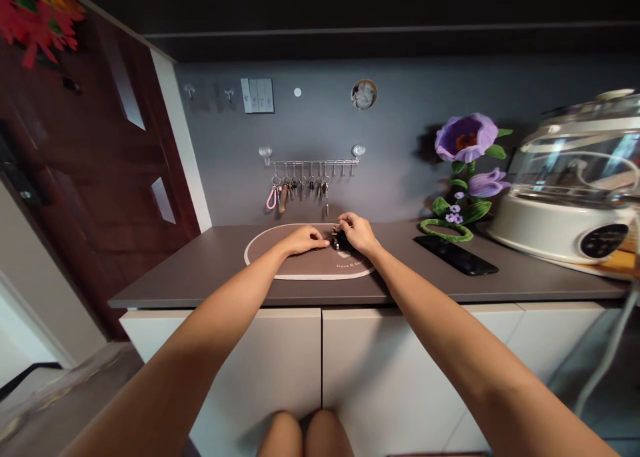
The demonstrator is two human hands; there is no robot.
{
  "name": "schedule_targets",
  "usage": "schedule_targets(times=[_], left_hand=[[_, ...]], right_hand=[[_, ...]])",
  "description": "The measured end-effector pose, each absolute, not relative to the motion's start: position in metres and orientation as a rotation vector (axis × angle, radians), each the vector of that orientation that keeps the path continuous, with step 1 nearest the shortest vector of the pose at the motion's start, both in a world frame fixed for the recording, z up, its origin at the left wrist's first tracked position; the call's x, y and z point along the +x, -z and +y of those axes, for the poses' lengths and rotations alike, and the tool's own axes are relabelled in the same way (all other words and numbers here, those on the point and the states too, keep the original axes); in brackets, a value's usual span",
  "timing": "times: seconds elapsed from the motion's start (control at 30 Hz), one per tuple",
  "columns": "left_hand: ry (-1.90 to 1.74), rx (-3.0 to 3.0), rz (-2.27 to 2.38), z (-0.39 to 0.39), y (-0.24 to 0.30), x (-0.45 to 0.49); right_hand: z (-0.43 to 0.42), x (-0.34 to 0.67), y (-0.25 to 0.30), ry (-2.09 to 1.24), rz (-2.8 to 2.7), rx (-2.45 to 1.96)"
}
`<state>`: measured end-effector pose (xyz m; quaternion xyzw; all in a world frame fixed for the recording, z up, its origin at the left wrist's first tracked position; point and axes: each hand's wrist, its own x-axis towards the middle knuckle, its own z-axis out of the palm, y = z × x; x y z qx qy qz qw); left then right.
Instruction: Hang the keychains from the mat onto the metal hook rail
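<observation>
A small bunch of keys point(335, 241), metallic and dark, is at the mat between my two hands, partly hidden by the right one. My right hand point(358, 232) is closed in a pinch at the upper side of the keys. From the left, my left hand point(305, 240) reaches in low over the mat, thumb and fingertips drawn together close beside the keys. What is between those fingertips, if anything, is too small to make out. Under both hands lies an oval brown mat point(300, 268) with a pale rim and white lettering.
Several key sets point(303, 187) hang from a clear hook rail point(313, 163) on the wall behind. To the right are a black phone point(456, 255), purple craft flowers point(467, 140) and a white appliance point(545, 227) with a transparent cover. A dark cabinet point(350, 10) overhangs the counter point(175, 260).
</observation>
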<state>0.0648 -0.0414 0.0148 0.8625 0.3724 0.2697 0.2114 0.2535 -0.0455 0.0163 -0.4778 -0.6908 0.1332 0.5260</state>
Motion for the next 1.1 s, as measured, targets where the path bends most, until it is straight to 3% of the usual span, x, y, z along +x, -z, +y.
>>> schedule_targets(times=[0.63, 1.1], left_hand=[[-1.078, 2.07, 1.196, -0.039, -0.015, 0.063], [-1.26, 1.381, 0.86, -0.039, -0.021, 0.068]], right_hand=[[-0.054, 0.249, -0.021, -0.135, -1.83, -1.271], [-0.056, 0.247, -0.022, -0.062, -1.882, -1.202]])
